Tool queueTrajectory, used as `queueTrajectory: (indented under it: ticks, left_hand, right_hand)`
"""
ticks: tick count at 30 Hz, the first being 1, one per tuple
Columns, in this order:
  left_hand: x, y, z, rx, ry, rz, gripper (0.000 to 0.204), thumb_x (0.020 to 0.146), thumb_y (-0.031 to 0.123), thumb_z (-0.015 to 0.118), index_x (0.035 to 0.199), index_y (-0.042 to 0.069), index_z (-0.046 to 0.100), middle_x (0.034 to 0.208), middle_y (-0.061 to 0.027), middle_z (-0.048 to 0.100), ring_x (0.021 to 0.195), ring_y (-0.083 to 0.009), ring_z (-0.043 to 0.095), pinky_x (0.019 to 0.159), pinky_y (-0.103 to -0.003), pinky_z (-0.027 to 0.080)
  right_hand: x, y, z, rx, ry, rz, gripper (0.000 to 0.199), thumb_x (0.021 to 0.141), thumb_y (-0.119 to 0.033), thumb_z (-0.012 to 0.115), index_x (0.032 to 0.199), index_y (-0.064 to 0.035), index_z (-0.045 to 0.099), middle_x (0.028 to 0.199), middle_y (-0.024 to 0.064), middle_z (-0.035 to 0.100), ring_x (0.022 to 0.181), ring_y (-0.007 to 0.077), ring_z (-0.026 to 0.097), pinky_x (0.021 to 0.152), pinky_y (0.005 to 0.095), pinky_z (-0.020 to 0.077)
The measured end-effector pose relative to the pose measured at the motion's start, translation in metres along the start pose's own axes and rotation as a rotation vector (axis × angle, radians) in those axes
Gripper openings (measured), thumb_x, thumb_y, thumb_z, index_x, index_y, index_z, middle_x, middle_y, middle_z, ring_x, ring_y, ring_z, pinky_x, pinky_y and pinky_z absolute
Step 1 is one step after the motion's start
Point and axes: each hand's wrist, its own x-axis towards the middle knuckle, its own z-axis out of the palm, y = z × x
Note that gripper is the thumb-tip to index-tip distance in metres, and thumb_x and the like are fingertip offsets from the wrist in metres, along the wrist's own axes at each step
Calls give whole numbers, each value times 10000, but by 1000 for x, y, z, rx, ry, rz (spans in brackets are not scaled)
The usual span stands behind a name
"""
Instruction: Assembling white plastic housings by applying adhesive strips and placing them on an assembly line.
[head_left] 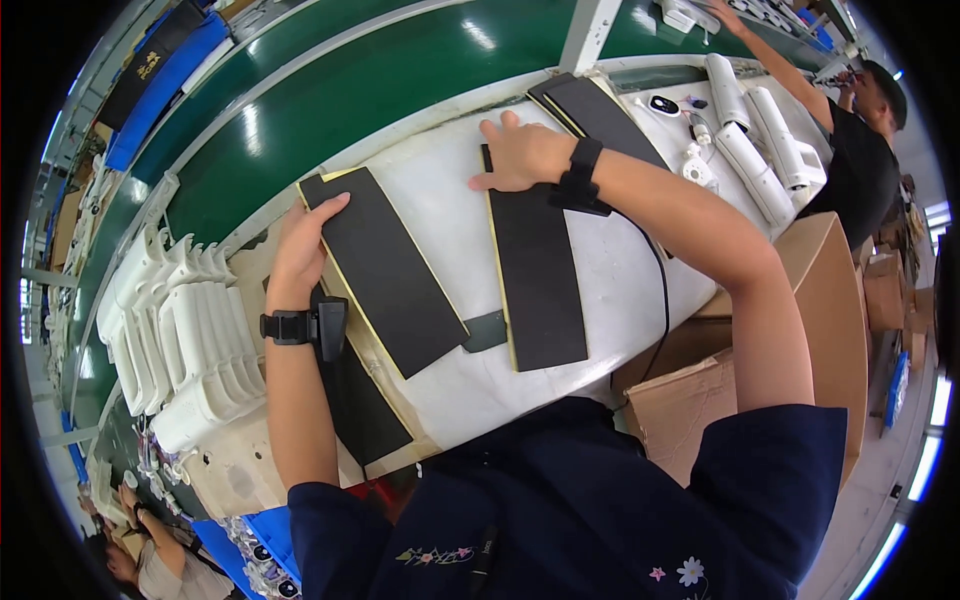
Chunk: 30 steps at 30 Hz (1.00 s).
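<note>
My left hand (303,238) grips the far left edge of a black foam-like sheet (395,270) with a pale yellow edge. The thumb lies on top; the other fingers are mostly hidden along its side. Another black sheet (540,290), also yellow-edged, lies to the right on the white worktop (440,395). Over its far end rests my right hand (522,155), fingers spread and thumb out to the left. A small dark grey piece (487,332) sits between the two sheets. One more black sheet (362,405) lies under my left forearm.
More black sheets (605,120) lie at the far right, near white cylindrical housings (755,170). Several white curved shells (180,330) are stacked on the left. Beyond runs a green conveyor (330,95). Cardboard boxes (690,410) stand at the near right. Other people work at both sides.
</note>
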Motion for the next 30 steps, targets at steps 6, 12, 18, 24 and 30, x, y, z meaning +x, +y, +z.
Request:
queueTrajectory:
  ticks: [6,12,18,24,30]
  left_hand:
    - [-8,1,2,-12,-35,-32,367,885,122,675,1192,-24,538,1076,-102,642,941,-189,643,833,-304,523]
    - [-5,6,6,-14,-33,-8,411,881,138,681,1228,-14,521,1163,-117,606,1034,-192,606,885,-319,497]
    - [-4,18,27,-80,-94,4,570,860,154,707,1334,-27,449,1183,-119,587,1093,-202,574,946,-317,459]
    - [29,17,38,-26,-177,15,840,804,127,774,1452,-50,269,1273,-181,527,1154,-236,548,993,-322,426]
    - [42,5,45,76,-55,100,861,809,85,762,1470,-36,223,1238,-178,574,1126,-235,577,984,-330,438]
  right_hand:
    - [-4,10,-8,-128,-93,-64,981,751,-562,692,1459,-30,269,1399,236,382,1171,478,504,890,548,489]
    - [-1,18,-18,-207,-118,-81,1014,735,-545,719,1482,-43,252,1512,247,271,1218,460,503,926,533,482]
    - [-1,20,-26,-244,-216,-79,1068,719,-595,721,1481,-13,251,1535,257,245,1194,420,547,949,496,476]
    - [56,9,-63,-10,207,-269,831,859,-656,555,1345,7,435,1286,228,544,1141,395,570,946,456,459]
    - [120,-26,-48,1038,305,-526,455,927,-401,632,1135,4,628,1017,81,677,859,153,658,777,289,541]
